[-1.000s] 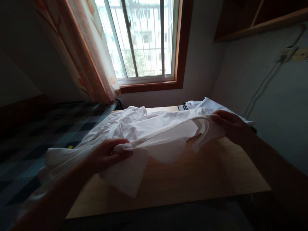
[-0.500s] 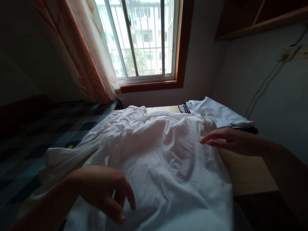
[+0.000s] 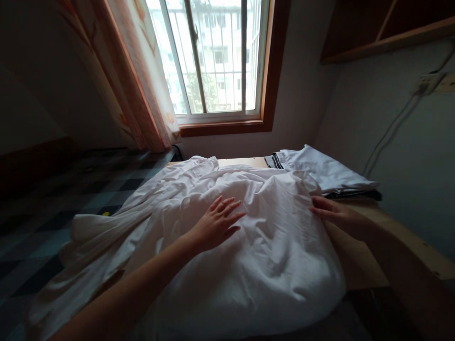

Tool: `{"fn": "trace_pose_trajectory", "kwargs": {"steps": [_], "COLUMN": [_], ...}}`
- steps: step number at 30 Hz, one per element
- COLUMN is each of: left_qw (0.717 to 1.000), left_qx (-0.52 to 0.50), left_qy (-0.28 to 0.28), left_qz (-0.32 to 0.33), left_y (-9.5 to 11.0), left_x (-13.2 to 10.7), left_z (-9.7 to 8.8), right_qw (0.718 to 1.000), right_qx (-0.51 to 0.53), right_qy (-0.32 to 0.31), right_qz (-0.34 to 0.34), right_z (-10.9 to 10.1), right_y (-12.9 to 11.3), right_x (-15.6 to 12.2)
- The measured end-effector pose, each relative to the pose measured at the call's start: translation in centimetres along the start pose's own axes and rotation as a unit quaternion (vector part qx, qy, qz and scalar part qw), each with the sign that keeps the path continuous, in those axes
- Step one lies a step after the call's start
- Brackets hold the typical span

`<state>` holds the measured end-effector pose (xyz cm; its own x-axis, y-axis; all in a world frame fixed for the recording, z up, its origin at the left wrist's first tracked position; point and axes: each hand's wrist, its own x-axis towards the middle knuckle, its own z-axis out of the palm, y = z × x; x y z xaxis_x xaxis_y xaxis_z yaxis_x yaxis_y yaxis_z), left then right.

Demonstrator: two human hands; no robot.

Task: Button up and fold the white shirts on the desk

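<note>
A large, rumpled white cloth (image 3: 270,255), perhaps a garment, spreads over a light wooden tabletop (image 3: 359,265), its folds bunched toward the far side. My left hand (image 3: 218,222) is over the middle of it with fingers spread, apparently resting on the fabric. At the cloth's right edge is my right hand (image 3: 332,212), its fingers stretched out against the side of the fabric. Its fingertips are partly in shadow, and I see nothing gripped in them. Loose white folds (image 3: 99,232) trail off to the left.
Folded white clothing (image 3: 313,166) with a black-striped band lies at the back right. On the left is a dark checked bedspread (image 3: 35,227). Ahead are a barred window (image 3: 216,61) and an orange patterned curtain (image 3: 131,85). A socket with a cable (image 3: 426,85) is on the right wall.
My left hand has moved forward and right from the near left onto the middle of the cloth, its fingers spreading. My right hand has shifted slightly right. The cloth's near edge has drawn in and rounded.
</note>
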<state>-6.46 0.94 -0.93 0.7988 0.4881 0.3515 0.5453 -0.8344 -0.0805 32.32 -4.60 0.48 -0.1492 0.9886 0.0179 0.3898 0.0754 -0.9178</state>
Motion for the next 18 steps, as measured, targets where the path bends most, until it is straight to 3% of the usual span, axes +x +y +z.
{"fn": "trace_pose_trajectory", "kwargs": {"steps": [4, 8, 13, 16, 18], "left_qw": [0.996, 0.98, 0.954, 0.955, 0.96], "left_qx": [0.055, 0.108, 0.138, 0.119, 0.091], "left_qy": [0.041, 0.045, 0.003, -0.07, -0.12], "left_qz": [-0.057, -0.161, -0.266, -0.264, -0.238], "left_y": [-2.6, -3.3, -2.3, -2.1, -2.4], "left_x": [1.0, 0.4, 0.4, 0.5, 0.2], "left_z": [2.1, 2.7, -0.3, -2.6, -3.6], "right_qw": [0.989, 0.996, 0.987, 0.958, 0.937], "right_qx": [0.142, 0.065, -0.153, -0.285, -0.34], "right_qy": [0.016, 0.037, 0.057, 0.032, 0.066], "right_qz": [0.044, 0.045, 0.011, -0.02, -0.052], "right_z": [1.5, 0.3, -4.3, -6.4, -7.2], "right_y": [-0.3, -2.2, -3.3, -1.4, -0.3], "right_x": [0.5, -0.8, -5.1, -7.3, -7.8]}}
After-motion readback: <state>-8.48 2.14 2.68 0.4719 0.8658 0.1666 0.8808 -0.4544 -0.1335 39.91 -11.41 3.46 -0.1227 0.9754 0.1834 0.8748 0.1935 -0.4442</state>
